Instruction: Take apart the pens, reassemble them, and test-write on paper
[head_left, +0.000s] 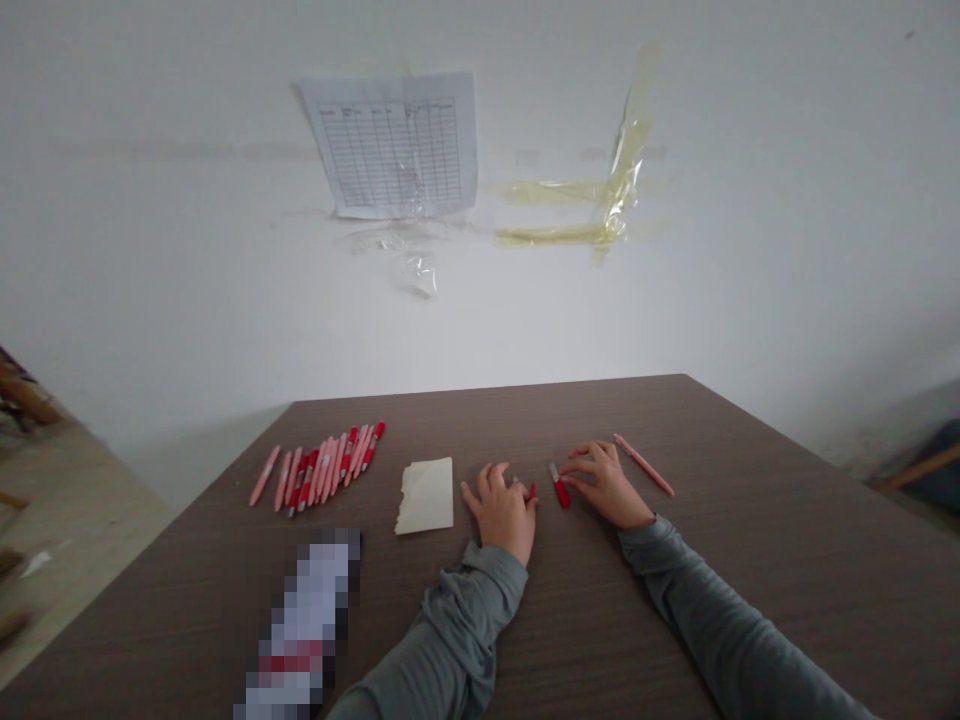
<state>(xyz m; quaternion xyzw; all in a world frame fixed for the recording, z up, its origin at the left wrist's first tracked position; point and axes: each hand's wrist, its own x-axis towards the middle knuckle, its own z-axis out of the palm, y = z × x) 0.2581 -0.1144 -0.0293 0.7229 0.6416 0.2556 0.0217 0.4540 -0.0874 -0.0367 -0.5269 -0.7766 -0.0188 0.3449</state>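
My left hand [504, 510] rests on the table with its fingers spread. Beside its thumb lies a small red-and-grey pen part [532, 491], partly hidden by the hand. To the right of that is a short red piece with a grey end [559, 488], which looks like part of a pen. My right hand [604, 485] hovers low beside this piece, fingers apart and slightly curved. Its fingertips are at the piece's edge; whether they touch it I cannot tell. Past the right hand a pink pen [645, 465] lies slanted on the table.
Several pink and red pens [322, 468] lie in a row at the left of the brown table [600, 640]. A torn-edged white paper [426, 496] sits left of my left hand. A pixelated long object [300, 630] lies nearer. Behind stands a wall with a taped printed sheet [397, 145].
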